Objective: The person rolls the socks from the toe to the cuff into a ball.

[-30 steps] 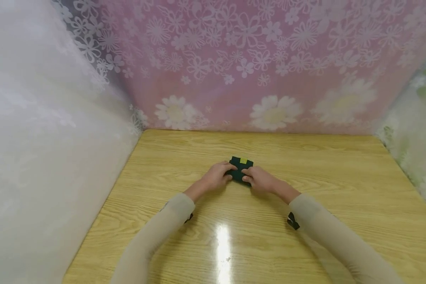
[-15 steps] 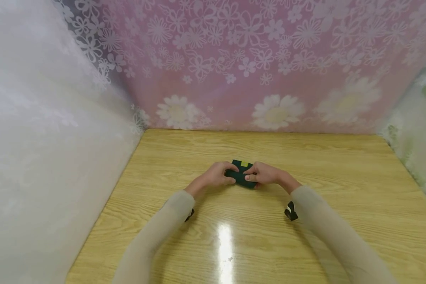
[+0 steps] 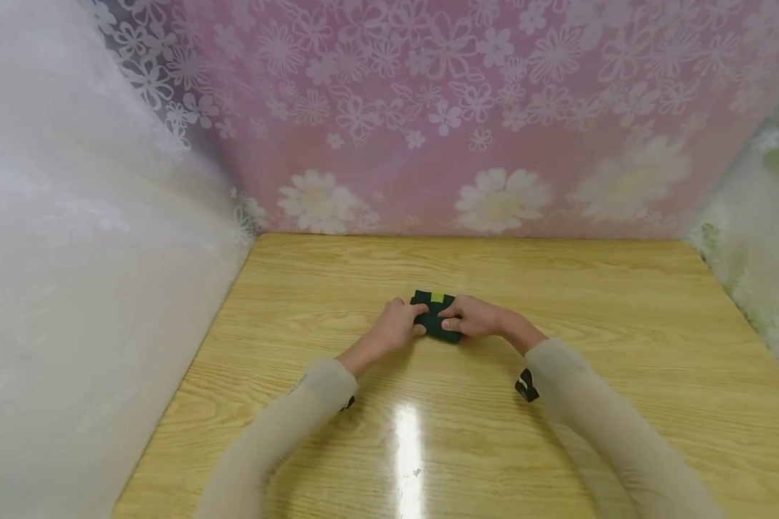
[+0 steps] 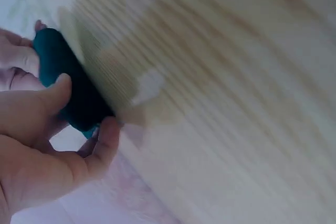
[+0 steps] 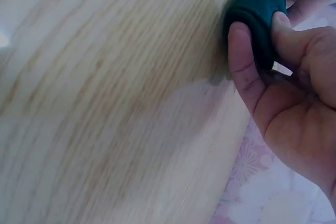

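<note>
A small bundle of dark green cloth (image 3: 435, 326), folded or rolled into a thick pad, lies near the middle of the table. On its far edge shows a yellow-green patch (image 3: 437, 296). My left hand (image 3: 392, 326) holds the left end, its thumb on the near side; in the left wrist view a finger bends around the rounded end of the cloth (image 4: 55, 56). At the right end, my right hand (image 3: 482, 317) pinches the bundle between thumb and fingers. The right wrist view shows layered folds in the cloth (image 5: 257, 6). Some fingertips are hidden behind it.
The wood-grain table (image 3: 337, 267) reaches back to a pink flowered curtain (image 3: 389, 166). Pale hangings close in the left side (image 3: 104, 288) and right side (image 3: 753, 238). A bright reflection (image 3: 407, 454) lies on the near tabletop.
The right wrist has risen slightly, and its fingertips now show under the cloth's near right corner. The left hand has shifted a little at its end. The cloth stays in nearly the same place.
</note>
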`<state>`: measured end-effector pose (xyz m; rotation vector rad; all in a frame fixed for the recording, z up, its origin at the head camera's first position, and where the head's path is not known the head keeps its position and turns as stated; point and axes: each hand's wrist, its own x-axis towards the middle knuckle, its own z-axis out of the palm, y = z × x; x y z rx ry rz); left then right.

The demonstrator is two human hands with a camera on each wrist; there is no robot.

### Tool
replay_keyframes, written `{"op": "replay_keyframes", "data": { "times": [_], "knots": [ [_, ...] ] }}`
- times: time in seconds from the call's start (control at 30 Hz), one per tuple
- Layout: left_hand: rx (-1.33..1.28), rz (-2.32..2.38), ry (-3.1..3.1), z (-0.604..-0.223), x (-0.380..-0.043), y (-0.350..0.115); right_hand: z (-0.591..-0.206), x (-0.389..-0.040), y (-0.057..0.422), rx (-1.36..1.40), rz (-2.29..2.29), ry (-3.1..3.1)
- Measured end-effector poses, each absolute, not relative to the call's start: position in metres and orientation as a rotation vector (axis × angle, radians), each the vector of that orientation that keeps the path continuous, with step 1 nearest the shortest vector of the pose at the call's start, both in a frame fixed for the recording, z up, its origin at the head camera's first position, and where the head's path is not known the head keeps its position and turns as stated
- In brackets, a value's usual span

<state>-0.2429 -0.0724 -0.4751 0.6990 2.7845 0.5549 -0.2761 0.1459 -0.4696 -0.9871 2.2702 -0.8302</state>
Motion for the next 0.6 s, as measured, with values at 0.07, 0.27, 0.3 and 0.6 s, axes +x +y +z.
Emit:
{"op": "replay_keyframes", "data": {
  "times": [0.07,0.27,0.3,0.6],
  "knots": [
    [0.674,0.605,2.777,-0.476,-0.243,-0.072,-0.468,-0.275,0.146,-0.98,-0.819,2.272],
    [0.711,0.778,2.661,-0.473,-0.248,-0.079,-0.468,-0.273,0.145,-1.005,-0.79,2.267],
    [0.719,0.781,2.654,-0.472,-0.249,-0.08,-0.468,-0.273,0.145,-0.996,-0.794,2.275],
    [0.727,0.697,2.741,-0.477,-0.244,-0.083,-0.477,-0.24,0.128,-1.183,-0.509,2.868]
  ]
}}
